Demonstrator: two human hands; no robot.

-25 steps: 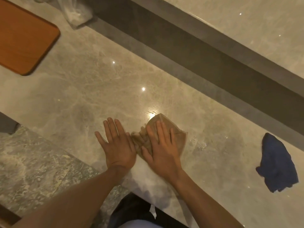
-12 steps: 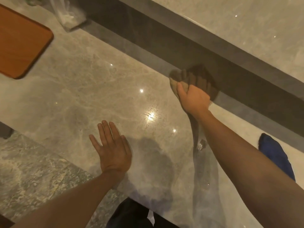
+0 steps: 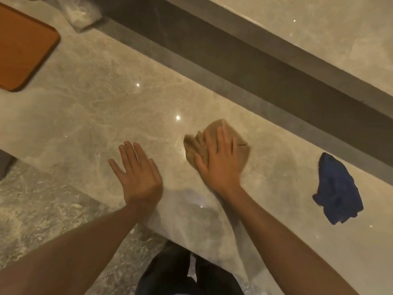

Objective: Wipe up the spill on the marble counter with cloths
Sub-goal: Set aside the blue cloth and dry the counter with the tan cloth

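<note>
I see the big marble counter [image 3: 89, 107] first. It is pale and shiny, with small bright spots of light on it. It fills most of my view. Along its far side runs a dark strip [image 3: 244, 67], and past that strip is another pale stone top [image 3: 319, 37].

Below the counter, on the near left, I see the gray stone floor [image 3: 42, 205].

On the far left of the counter lies an orange tray [image 3: 23, 50]. It has round corners and part of it runs out of my view. Near the back edge, up top, stands a clear plastic bag [image 3: 81, 14].

Two bare arms reach in from the bottom. The right hand [image 3: 219, 162] lies flat on a tan cloth [image 3: 238, 143] in the middle of the counter. Its fingers are straight and spread, and they press the cloth down on the stone. The cloth is bunched up and pokes out around the fingers on the left, the far side and the right.

The left hand [image 3: 138, 173] lies flat on the bare counter, just to the left of the tan cloth, and does not touch it. Its fingers are straight and hold nothing.

A blue cloth [image 3: 338, 190] lies crumpled on the counter well to the right of the right hand. No hand touches it.

I can see a few tiny wet drops [image 3: 201, 206] near the right wrist.
</note>
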